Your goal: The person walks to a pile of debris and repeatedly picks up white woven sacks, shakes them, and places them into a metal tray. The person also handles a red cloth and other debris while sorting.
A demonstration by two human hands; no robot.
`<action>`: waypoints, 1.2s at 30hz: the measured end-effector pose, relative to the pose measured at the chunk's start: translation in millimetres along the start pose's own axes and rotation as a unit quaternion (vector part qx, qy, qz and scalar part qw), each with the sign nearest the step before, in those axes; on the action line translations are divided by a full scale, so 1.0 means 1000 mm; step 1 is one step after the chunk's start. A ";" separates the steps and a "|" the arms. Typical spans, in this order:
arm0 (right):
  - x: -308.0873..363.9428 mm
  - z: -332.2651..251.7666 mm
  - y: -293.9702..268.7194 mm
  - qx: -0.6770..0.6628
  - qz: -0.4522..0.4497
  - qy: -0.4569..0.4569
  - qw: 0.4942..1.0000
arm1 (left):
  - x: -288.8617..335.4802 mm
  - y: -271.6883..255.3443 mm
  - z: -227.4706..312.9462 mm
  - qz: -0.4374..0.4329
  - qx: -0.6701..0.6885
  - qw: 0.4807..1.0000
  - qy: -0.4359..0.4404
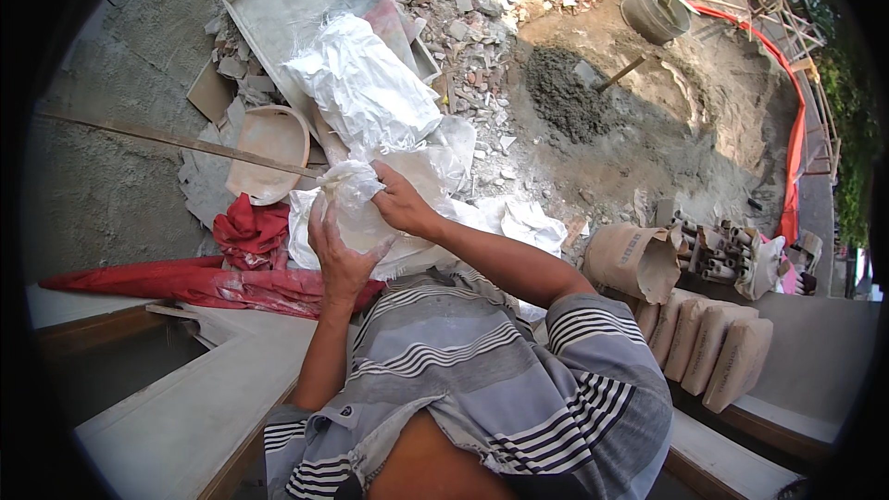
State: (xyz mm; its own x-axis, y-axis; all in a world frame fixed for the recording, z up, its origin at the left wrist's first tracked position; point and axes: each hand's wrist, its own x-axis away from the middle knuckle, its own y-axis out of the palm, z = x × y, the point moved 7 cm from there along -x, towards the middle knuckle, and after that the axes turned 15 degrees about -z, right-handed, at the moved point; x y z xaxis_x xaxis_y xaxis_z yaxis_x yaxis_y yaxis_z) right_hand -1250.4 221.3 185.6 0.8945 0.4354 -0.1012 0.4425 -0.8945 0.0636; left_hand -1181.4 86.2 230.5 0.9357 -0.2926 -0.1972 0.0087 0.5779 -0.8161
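A crumpled, translucent white plastic bag [350, 187] is bunched up between my two hands in front of my chest. My right hand [403, 204] pinches its upper right side with closed fingers. Below and to the left, my left hand [335, 255] cups the bag's lower part, thumb reaching to the right. What the bag contains is hard to make out. Just beyond my hands lies a wrinkled white woven sack [363, 83], on top of a rectangular tray with a pale rim [278, 0]. A whitish, dusty plastic basin [269, 150] rests left of the bag.
A long wooden strip [167, 137] crosses the basin. Red cloth [250, 230] lies near my left arm. Rubble [477, 65] spreads ahead; beyond it are wet mortar [560, 97], a wooden handle [622, 72] and a bucket [656, 14]. Several brown paper packs [708, 343] stand at right.
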 end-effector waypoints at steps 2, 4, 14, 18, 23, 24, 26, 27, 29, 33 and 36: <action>-0.004 -0.006 -0.004 -0.095 0.043 -0.001 0.995 | -0.004 0.012 0.012 0.029 0.038 0.998 0.030; -0.009 -0.010 -0.008 -0.224 0.086 0.023 0.970 | -0.009 0.025 0.013 0.025 0.032 0.998 0.046; -0.027 -0.062 -0.030 -0.385 0.182 0.006 0.905 | -0.030 0.014 -0.003 0.047 0.044 0.995 0.080; -0.033 -0.071 -0.019 -0.420 0.153 -0.015 0.894 | -0.054 0.003 -0.022 0.056 0.053 0.994 0.078; -0.044 -0.089 0.003 -0.396 0.073 0.008 0.915 | -0.087 0.017 -0.073 -0.077 0.179 0.981 0.015; -0.043 -0.097 -0.001 -0.283 0.061 -0.001 0.957 | -0.090 0.022 -0.085 -0.103 0.218 0.970 -0.035; -0.037 -0.111 -0.006 -0.047 0.023 -0.008 0.999 | -0.093 0.008 -0.094 -0.040 0.195 0.980 -0.026; -0.024 -0.121 -0.010 0.115 0.032 -0.050 0.992 | -0.093 0.001 -0.097 -0.010 0.174 0.984 -0.018; 0.000 -0.126 -0.003 0.323 0.025 -0.105 0.940 | -0.091 -0.009 -0.105 0.045 0.215 0.975 -0.032; 0.031 -0.083 0.025 0.513 -0.101 -0.057 0.851 | -0.086 0.005 -0.127 0.080 0.476 0.864 -0.140; 0.039 -0.032 0.035 0.552 -0.232 0.037 0.800 | -0.084 0.021 -0.134 0.053 0.597 0.777 -0.192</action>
State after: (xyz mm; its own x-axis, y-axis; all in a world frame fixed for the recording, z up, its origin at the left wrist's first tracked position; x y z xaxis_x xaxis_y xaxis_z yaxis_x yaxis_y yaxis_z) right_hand -1197.9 210.7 215.9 0.6693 0.7151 0.2019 0.4390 -0.1614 -0.8839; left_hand -1307.0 20.8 157.6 0.9879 -0.0789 0.1339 0.0316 0.9454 0.3244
